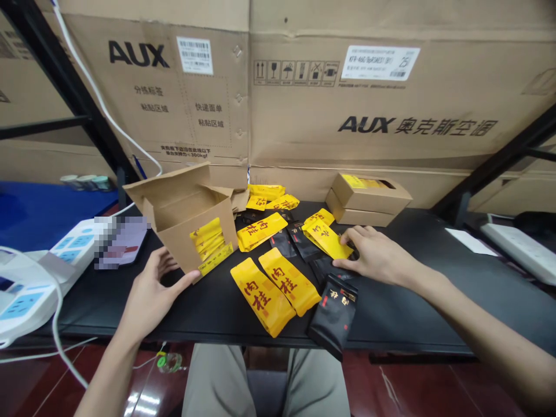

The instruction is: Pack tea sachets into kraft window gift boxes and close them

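My left hand grips the lower edge of an open cardboard box, tilting it. Through the window in its side, yellow packets show stacked inside. At the right, my right hand pinches the end of a yellow packet with dark red characters. Two more yellow packets lie side by side near the table's front edge. Beside them a black packet sticks out over that edge. Several other yellow and black packets are spread between my hands, some overlapping.
Two stacked cardboard boxes stand at the back right, yellow showing through the upper one's window. Large AUX cartons wall off the back. White power strips with cables lie left, another right. Black metal posts rise at both sides.
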